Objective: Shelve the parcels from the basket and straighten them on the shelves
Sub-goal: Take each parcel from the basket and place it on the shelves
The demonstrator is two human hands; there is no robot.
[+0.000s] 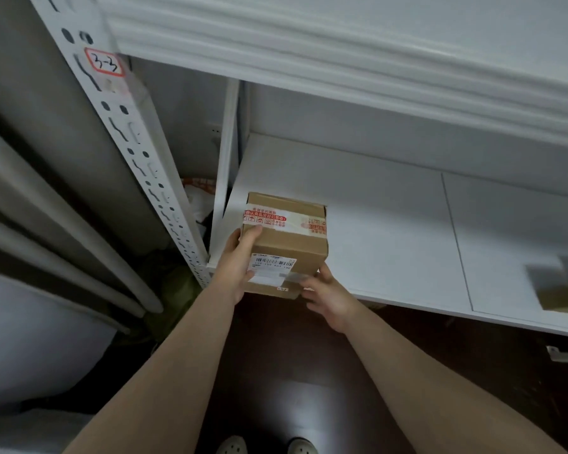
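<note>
"White shelf point(374, 224) on a metal rack, against a pale wall. Where are the fingers?"

"The left hand point(240, 257) grips the parcel point(286, 244) by its left side, thumb on top, fingers point(250, 274) curled onto the label. The right hand point(328, 296) pinches the near right corner."

"And the parcel itself?"

"Straight ahead of both hands, at the shelf's front left corner, near end at the lip. Its long axis runs away from the person, so a push inward looks likely."
</note>
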